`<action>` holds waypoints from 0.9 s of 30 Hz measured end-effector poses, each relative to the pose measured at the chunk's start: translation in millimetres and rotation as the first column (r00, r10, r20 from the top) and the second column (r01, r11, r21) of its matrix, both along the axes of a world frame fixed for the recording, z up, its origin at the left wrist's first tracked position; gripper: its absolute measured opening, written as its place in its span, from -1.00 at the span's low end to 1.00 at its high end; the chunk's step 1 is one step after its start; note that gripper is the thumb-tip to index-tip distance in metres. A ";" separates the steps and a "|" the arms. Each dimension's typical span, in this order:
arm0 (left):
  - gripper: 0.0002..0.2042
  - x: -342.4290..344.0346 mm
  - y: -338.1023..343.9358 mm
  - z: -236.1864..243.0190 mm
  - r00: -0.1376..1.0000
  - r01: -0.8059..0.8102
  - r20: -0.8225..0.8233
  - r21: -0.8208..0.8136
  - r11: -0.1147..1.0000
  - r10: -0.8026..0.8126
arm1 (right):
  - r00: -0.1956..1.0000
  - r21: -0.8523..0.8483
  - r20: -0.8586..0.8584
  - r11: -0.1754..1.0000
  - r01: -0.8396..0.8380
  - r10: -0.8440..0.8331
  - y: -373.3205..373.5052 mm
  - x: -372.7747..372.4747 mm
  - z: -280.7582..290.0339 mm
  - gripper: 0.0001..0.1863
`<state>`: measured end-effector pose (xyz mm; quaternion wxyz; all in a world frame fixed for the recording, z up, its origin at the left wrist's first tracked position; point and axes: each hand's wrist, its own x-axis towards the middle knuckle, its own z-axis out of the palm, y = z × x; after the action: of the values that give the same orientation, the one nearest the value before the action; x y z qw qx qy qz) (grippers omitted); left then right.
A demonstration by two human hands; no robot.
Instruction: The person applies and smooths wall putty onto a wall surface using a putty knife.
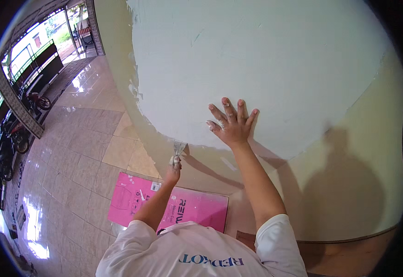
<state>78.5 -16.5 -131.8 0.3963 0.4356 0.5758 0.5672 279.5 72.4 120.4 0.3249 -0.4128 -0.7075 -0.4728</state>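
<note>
My left hand [174, 170] is closed around the handle of a putty knife [179, 147]. The knife's whitish, smeared blade meets the lower left border of a white coated patch [257, 60] on the wall. To the right and a little higher, my right hand [233, 128] lies on this patch with its fingers spread. White residue marks the fingers of both hands. Around the patch, the wall [372, 115] shows a cream-yellow surface, and the patch's left edge is ragged.
Below my left hand, a flat pink cardboard piece [197, 210] lies on the glossy tiled floor [72, 161]. Motorcycles [19, 138] stand at the far left beside a dark gate [40, 69]. Brown wood-like material [349, 256] runs along the wall's base at lower right.
</note>
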 end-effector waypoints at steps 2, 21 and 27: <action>-0.58 5.9 7.6 14.2 0.999 -0.005 -0.032 0.032 0.999 0.006 | 1.000 0.011 0.005 1.000 0.009 -0.009 3.0 6.7 -2.3 -0.29; -0.65 -58.8 -1.7 229.3 0.981 0.019 0.181 0.260 0.966 -0.068 | 0.994 -0.029 -0.056 0.995 -0.096 0.094 -8.2 1.5 1.0 -0.34; -0.63 -79.2 7.6 202.9 0.998 0.061 -0.028 0.294 0.954 -0.055 | 0.968 -0.121 -0.114 0.964 -0.235 0.222 -18.3 21.9 66.5 -0.34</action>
<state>-0.7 -8.8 71.1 0.3378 0.5121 0.4757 0.6304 301.4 54.1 186.8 0.3837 -0.3722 -0.7634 -0.3624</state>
